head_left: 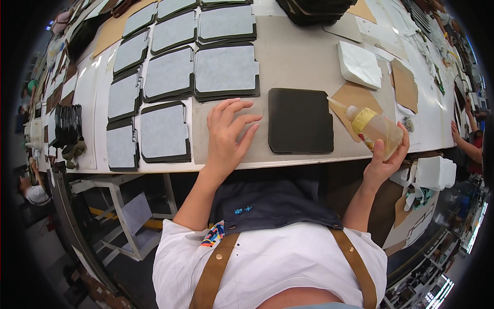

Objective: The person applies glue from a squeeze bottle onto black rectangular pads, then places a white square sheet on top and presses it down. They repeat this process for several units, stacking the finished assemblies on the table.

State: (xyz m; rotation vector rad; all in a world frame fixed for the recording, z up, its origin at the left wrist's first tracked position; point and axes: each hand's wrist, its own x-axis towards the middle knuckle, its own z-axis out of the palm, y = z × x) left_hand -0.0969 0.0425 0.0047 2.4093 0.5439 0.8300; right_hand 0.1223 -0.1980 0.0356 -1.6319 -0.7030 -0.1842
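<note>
Left of the plain black panel [301,121] spread rows of grey-faced pieces [226,69]; beside its left edge was the left hand [226,131], empty, fingers loosely spread. Right of the panel, which lay flat between both hands, the right hand [387,159] clasped a spouted bottle [380,135] between thumb and fingers, tip near the panel's upper right corner. Liquid-applying seemed in hand, calling next for a steady spout.

Black squarish panel [300,121] lies flat, right edge notched. Translucent, yellow-labelled nozzle bottle [380,135] held tilted, right of panel, tip toward it.
</note>
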